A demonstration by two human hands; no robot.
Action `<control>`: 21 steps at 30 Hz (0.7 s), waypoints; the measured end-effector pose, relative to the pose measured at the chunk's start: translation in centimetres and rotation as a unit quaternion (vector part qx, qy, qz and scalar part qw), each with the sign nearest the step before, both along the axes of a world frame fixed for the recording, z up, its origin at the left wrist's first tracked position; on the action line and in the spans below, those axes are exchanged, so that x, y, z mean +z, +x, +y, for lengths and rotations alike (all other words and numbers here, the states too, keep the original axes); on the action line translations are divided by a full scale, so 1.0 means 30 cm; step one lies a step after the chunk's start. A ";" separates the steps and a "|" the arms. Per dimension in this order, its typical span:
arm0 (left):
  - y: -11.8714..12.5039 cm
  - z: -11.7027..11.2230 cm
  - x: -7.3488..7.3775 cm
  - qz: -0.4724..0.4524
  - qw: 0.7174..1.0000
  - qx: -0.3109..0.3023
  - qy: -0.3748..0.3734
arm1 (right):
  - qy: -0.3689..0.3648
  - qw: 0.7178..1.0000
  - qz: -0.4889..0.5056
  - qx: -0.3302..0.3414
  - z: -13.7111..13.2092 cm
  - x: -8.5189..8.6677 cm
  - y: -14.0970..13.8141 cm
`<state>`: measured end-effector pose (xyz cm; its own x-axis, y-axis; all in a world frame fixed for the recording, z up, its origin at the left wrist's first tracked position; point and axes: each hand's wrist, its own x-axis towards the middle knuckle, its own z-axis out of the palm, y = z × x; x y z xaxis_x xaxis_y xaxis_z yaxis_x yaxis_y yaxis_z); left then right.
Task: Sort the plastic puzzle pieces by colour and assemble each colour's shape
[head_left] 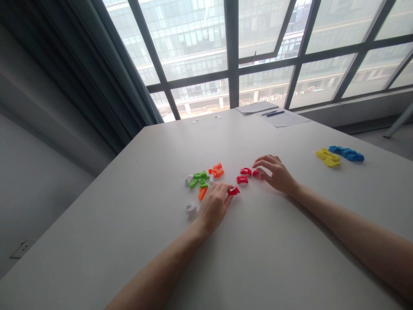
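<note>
My left hand (215,203) is closed, with a small red plastic piece (234,191) pinched between thumb and fingertips just over the white table (258,258). To its right, my right hand (275,173) has its thumb and fingers curved around another red plastic piece (257,174), which the fingers partly hide. Two more red pieces, one at the back (245,171) and one nearer (242,179), lie between the hands. Beside my left hand are several green pieces (200,175), orange pieces (217,171) and white or grey pieces (192,209).
At the right, a group of yellow pieces (328,157) lies against a row of blue pieces (346,153). Sheets of paper (290,119) with pens (275,113) rest at the table's far edge, near the windows. A dark curtain (97,64) hangs at the left.
</note>
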<state>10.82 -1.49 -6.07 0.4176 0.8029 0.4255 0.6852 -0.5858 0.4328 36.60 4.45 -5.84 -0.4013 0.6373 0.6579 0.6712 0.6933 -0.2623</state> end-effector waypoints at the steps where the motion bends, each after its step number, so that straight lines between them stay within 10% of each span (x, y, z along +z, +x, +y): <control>1: 0.001 -0.002 0.000 0.003 1.000 0.002 0.006 | 0.008 1.000 -0.008 0.018 -0.014 0.007 -0.015; 9: -0.004 -0.002 -0.006 -0.056 0.998 0.018 -0.012 | -0.017 0.985 -0.108 0.131 -0.084 0.020 -0.116; 21: -0.007 0.000 -0.008 -0.024 0.999 0.015 -0.031 | -0.014 0.995 -0.061 0.079 -0.068 -0.001 -0.113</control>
